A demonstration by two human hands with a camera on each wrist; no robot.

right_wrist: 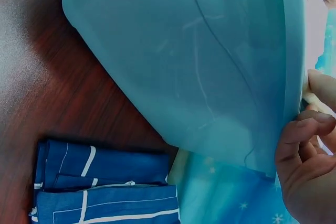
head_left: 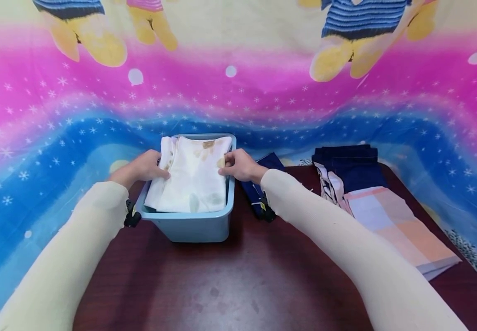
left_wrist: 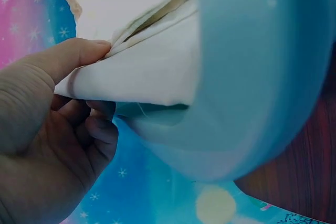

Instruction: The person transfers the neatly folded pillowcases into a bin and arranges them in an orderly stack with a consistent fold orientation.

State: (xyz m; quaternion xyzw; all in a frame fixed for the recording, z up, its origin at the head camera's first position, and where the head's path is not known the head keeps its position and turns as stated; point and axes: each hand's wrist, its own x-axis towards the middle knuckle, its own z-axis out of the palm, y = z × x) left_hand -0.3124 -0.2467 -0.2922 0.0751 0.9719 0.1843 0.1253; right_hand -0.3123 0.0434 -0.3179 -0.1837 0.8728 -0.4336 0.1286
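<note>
A folded white cloth (head_left: 195,179) with brown and grey patches lies in the mouth of a blue-grey plastic bin (head_left: 199,227). The left hand (head_left: 144,166) pinches the cloth's left edge between thumb and fingers; in the left wrist view, that hand (left_wrist: 68,124) has its thumb on top of the white cloth (left_wrist: 142,72) and its fingers curled below. At the opposite edge, the right hand (head_left: 241,166) pinches the cloth near the bin's rim. The right wrist view has this hand (right_wrist: 312,156) beside the bin wall (right_wrist: 184,61), its grip partly hidden by the rim.
Right of the bin lies a folded navy cloth with white lines (right_wrist: 110,182), partly behind the right forearm. Farther right on the dark red table (head_left: 222,285) are folded dark trousers (head_left: 350,165), a patterned cloth (head_left: 331,184) and a checked cloth (head_left: 400,225). A printed curtain (head_left: 263,92) hangs behind.
</note>
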